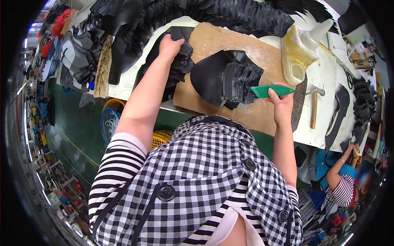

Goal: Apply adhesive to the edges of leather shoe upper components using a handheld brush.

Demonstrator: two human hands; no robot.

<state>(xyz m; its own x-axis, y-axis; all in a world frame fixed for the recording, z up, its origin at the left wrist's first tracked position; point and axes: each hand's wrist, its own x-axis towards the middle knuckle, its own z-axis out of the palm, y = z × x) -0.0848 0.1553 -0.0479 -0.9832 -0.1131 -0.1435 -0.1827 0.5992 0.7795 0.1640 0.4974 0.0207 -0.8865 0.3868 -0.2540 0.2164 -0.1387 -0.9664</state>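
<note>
My right hand (281, 105) grips a flat, pointed green tool with a dotted surface (262, 90); its exact kind I cannot make out. The tool's left end reaches the edge of a fanned stack of black leather pieces (242, 82), whose exposed edges look greyish. Beside that stack, a larger smooth black leather piece (207, 78) lies on the brown cardboard (230, 39). Farther left, my left hand (170, 46) is closed on small dark leather pieces (184, 48) at the cardboard's left edge, above more black pieces.
A yellowed plastic glue container (291, 53) stands at the right, near a hammer (314, 108). Long rows of black leather pieces (242, 17) line the far side. Baskets (107, 123) sit below the table's left. Another person (342, 184) works at the lower right.
</note>
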